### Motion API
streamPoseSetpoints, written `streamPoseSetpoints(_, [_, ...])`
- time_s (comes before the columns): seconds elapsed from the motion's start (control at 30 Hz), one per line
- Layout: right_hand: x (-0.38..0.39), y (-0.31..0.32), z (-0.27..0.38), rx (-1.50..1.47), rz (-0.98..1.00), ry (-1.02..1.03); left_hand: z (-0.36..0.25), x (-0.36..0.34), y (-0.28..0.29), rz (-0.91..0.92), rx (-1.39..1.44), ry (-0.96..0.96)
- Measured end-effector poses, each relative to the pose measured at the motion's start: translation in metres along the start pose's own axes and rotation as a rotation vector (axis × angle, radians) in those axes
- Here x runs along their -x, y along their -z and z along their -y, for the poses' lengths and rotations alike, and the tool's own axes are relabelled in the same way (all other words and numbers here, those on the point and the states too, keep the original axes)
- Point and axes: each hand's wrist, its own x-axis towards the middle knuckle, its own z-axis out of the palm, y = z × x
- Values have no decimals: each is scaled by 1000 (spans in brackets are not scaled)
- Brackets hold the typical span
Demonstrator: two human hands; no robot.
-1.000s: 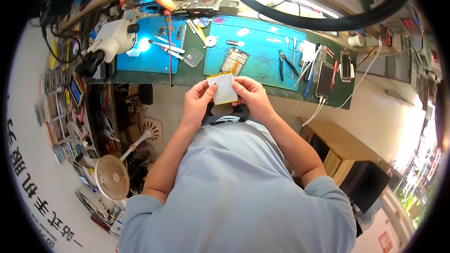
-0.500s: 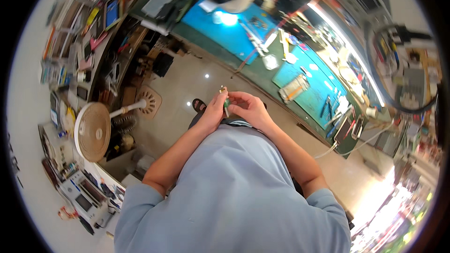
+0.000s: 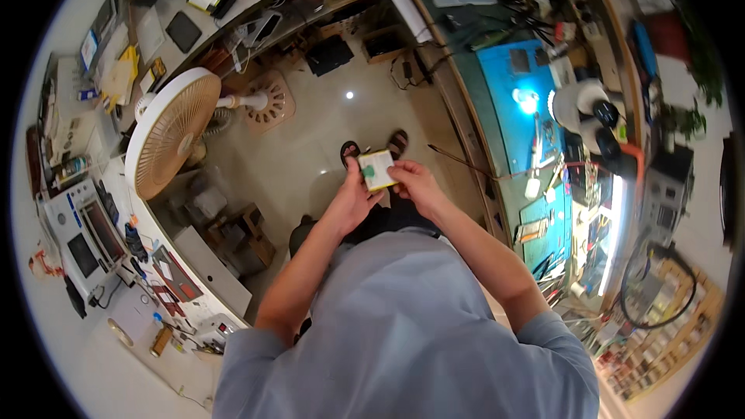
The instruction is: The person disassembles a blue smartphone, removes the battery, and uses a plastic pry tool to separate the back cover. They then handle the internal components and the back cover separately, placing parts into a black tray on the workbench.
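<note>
Between my two hands is a small flat rectangular piece, white on its upper face, with yellow edges and a green patch at its left side. My left hand grips its left edge, thumb toward the green patch and fingers partly underneath. At the right edge, my right hand pinches it between thumb and fingers. It is held in front of my waist, over the floor, with its broad face turned up. The underside is hidden.
A standing fan is at my left, beside a long bench with a white machine. On my right runs a green workbench with blue mats, a lit lamp and a microscope. Boxes sit beneath the left bench.
My view has turned left, so the workbench now lies to my right. The piece, earlier mostly covered by my fingers, now shows its broad white face. My hands have moved apart slightly.
</note>
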Motion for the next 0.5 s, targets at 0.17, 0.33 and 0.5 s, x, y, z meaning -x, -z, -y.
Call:
streamPoseSetpoints(0.17, [-155, 62, -54, -149, -312, -176, 38, 9, 85, -234, 110, -116])
streamPoseSetpoints(0.33, [-306, 147, -60, -189, -614, -278, 116, 35, 156, -669, 264, -54])
streamPoseSetpoints(0.5, [-390, 186, -17, -776, -674, 125, 111, 34, 169, -753, 422, -72])
